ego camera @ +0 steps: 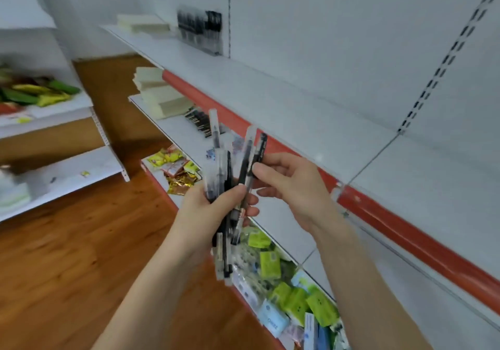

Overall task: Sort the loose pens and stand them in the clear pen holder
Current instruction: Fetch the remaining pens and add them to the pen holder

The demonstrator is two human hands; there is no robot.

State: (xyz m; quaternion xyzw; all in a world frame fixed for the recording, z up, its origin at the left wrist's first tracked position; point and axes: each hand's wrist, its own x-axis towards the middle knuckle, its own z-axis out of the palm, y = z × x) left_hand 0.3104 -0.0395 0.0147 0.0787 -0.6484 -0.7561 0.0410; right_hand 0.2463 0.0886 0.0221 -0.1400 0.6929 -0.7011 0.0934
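Between the two raised forearms, in front of the white metal shelf with a red front edge (297, 101), the left hand (213, 209) is closing around a bundle of black and clear plastic pens (226, 187), thumb pressing across the front of the barrels and fingers curling round from behind. That hand is sitting palm-inward, wrist bent slightly back, with the pens fanning upward above the fist and hanging down below it. Opposite it, the right hand (292, 184) is reaching in from the right with its wrist angled down, thumb and forefinger pinching the upper part of one black pen (255, 157) that is leaning out of the bundle; its other fingers are curling loosely underneath. Far back on the shelf's top, against the wall panel, a clear plastic pen holder (201, 29) is standing with dark pens upright inside it, well apart from both hands
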